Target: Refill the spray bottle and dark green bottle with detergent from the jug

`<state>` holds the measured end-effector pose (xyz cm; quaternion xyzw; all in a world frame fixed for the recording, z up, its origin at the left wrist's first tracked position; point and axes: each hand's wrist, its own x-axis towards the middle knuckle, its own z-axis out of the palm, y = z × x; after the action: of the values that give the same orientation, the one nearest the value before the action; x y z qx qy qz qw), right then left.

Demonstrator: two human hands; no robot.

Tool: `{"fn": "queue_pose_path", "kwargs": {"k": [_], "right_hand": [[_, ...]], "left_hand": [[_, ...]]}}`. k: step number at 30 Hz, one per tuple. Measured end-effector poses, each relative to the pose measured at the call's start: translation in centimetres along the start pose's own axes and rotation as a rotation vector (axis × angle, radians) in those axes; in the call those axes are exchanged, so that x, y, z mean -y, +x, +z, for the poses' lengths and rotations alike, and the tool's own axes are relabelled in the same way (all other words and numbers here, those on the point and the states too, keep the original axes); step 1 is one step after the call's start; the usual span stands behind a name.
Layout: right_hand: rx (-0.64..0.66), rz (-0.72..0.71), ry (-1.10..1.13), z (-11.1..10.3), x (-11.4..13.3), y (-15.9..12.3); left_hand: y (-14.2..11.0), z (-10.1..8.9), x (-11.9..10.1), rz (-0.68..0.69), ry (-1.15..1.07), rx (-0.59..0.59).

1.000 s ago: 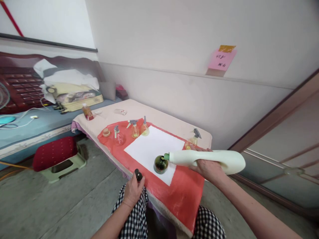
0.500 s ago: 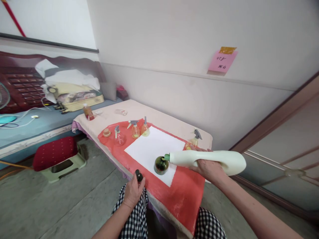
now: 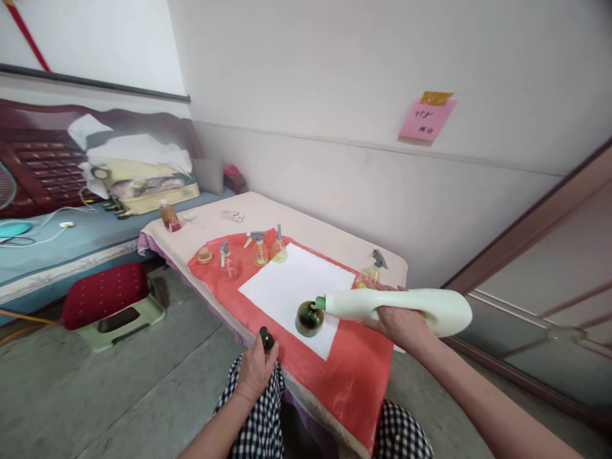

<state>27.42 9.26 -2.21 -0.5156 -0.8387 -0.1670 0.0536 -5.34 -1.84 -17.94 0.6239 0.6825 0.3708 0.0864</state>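
"Pale green bottle: position?"

"Tilted over on its side, clamped in the right hand, green spout pointing left at the mouth of the round dark green bottle. Contact between spout and mouth: cannot tell."

"And the dark bottle?"

"Upright on the white sheet, near its front edge. The sheet lies on a red cover."

"Left hand?"

"Closed around a black-topped item, at the near edge of the red cover. Its lower part is hidden by the fingers."

"Other items noted?"

"Clear spray bottle at the left of the red cover, two more beside the sheet's far corner, a fourth just beyond the right hand."
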Motion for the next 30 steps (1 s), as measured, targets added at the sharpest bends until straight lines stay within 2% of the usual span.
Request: {"fn": "queue_pose_path", "kwargs": {"k": [6, 20, 30], "right_hand": [[-0.051, -0.054, -0.018, -0.27, -0.05, 0.28], [-0.001, -0.009, 0.005, -0.03, 0.05, 0.19], [-0.003, 0.001, 0.0, -0.47, 0.28, 0.3]], "left_hand": [[-0.02, -0.12, -0.07, -0.009, -0.013, 0.007], [-0.03, -0.22, -0.13, -0.031, -0.04, 0.033], [-0.03, 0.07, 0.09, -0.014, -0.035, -0.004]]}}
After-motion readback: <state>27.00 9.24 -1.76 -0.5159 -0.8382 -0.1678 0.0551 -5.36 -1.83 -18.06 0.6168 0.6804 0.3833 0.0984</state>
